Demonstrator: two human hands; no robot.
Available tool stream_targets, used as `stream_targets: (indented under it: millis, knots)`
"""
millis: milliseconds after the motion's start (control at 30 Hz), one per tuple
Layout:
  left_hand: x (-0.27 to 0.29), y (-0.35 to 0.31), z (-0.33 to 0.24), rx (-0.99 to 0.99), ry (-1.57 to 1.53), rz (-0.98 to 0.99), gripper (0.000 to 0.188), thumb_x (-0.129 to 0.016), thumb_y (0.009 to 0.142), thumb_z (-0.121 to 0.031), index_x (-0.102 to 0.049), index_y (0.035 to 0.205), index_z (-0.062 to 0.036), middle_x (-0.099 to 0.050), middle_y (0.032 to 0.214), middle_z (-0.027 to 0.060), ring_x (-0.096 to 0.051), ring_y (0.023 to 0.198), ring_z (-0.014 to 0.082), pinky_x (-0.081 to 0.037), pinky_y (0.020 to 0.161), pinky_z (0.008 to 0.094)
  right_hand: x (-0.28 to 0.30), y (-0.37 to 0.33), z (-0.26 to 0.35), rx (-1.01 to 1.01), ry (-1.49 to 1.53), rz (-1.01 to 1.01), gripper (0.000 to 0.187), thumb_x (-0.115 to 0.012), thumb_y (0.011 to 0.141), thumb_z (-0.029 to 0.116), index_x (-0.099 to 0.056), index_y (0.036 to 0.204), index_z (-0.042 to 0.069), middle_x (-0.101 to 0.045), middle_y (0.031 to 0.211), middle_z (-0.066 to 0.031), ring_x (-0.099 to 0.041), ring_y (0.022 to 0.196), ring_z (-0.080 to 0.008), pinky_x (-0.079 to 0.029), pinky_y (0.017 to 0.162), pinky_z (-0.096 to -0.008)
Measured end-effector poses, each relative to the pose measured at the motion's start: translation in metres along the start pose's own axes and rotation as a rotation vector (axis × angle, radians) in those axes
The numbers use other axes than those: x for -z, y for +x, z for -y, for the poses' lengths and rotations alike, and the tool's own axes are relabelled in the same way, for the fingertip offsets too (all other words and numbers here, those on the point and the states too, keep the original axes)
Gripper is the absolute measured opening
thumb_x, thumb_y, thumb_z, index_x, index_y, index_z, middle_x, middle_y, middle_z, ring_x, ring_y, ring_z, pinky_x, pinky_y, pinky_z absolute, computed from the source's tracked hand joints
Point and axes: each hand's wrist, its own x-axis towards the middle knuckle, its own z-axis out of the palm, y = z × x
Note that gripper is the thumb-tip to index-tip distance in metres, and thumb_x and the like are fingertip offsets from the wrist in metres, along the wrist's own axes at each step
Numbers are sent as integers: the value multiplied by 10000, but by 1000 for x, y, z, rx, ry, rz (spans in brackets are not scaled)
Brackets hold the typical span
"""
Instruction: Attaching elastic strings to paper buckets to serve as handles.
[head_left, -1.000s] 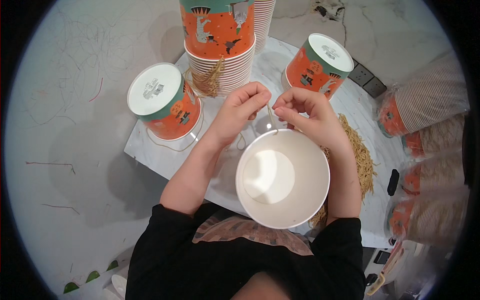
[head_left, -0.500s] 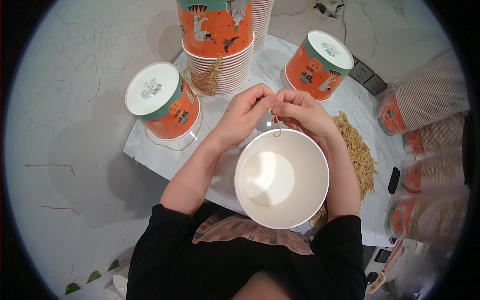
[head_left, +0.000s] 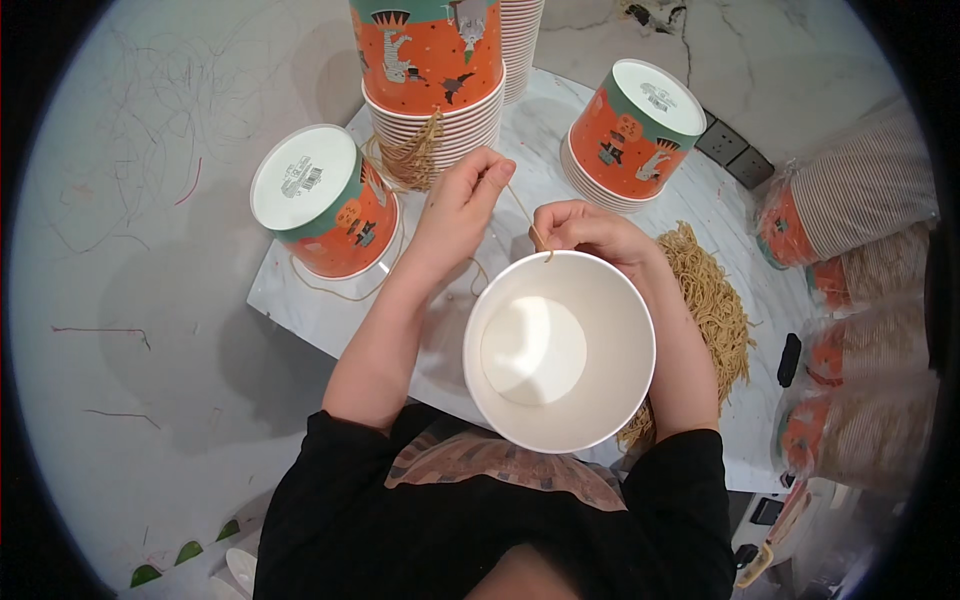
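Observation:
A white-lined paper bucket (head_left: pixel 612 350) is in front of my body, its open mouth facing up toward me. A thin tan cord (head_left: pixel 524 213) runs taut from my left hand down to the bucket's far rim, where a short bit of it shows just inside. My left hand (head_left: pixel 462 207), beyond the bucket to the left, is closed in a pinch on the cord. Right at the far rim, my right hand (head_left: pixel 592 234) has its fingers curled together around the cord near the rim; its fingertips are partly hidden.
An upturned orange and green bucket (head_left: pixel 330 215) stands at the left, another on a short stack (head_left: pixel 630 135) at the back right. A tall bucket stack (head_left: pixel 430 60) with cords (head_left: pixel 412 158) hanging on it rises behind. Tan cords (head_left: pixel 712 305) lie piled right, near bagged buckets (head_left: pixel 850 190).
My hands were together above the far rim. They have parted: the left moved left and up, drawing the cord tight, while the right came down toward the rim.

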Motion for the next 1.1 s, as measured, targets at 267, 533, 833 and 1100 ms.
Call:
stream_targets:
  millis: [267, 533, 833, 1100]
  knots:
    - [-6, 0, -2, -9, 204, -79, 252, -607, 1014, -227, -615, 951, 17, -606, 742, 108, -547, 667, 194, -453, 640, 345, 10, 3, -7, -19, 45, 79, 58, -687, 844, 26, -659, 884, -6, -694, 786, -56, -665, 653, -106, -544, 609, -232]
    - [-14, -6, -3, -32, 202, -43, 216, -579, 1038, -201, -590, 951, -3, -566, 774, 24, -475, 730, 96, -420, 657, 273, -11, 3, -7, -41, 15, 60, 130, -699, 924, 80, -699, 1005, -22, -721, 885, -63, -692, 769, -108, -560, 689, -231]
    - [-14, -4, 3, -271, 271, 71, 216, -604, 1006, -289, -641, 964, -81, -475, 1415, 149, -375, 1321, 353, -293, 1101, 474, 2, 10, -5, 129, 215, -24, 573, -471, 1062, 490, -525, 1317, -21, -626, 1230, -138, -646, 1107, -243, -551, 949, -395]
    - [-17, -5, -7, -438, 493, 40, 202, -678, 955, -337, -700, 904, -142, -247, 1649, 167, -57, 1532, 437, -79, 1203, 572, -8, -4, 10, 520, 394, -142, 397, -510, 1045, 314, -552, 1288, 3, -635, 1201, -147, -617, 1126, -214, -510, 968, -413]
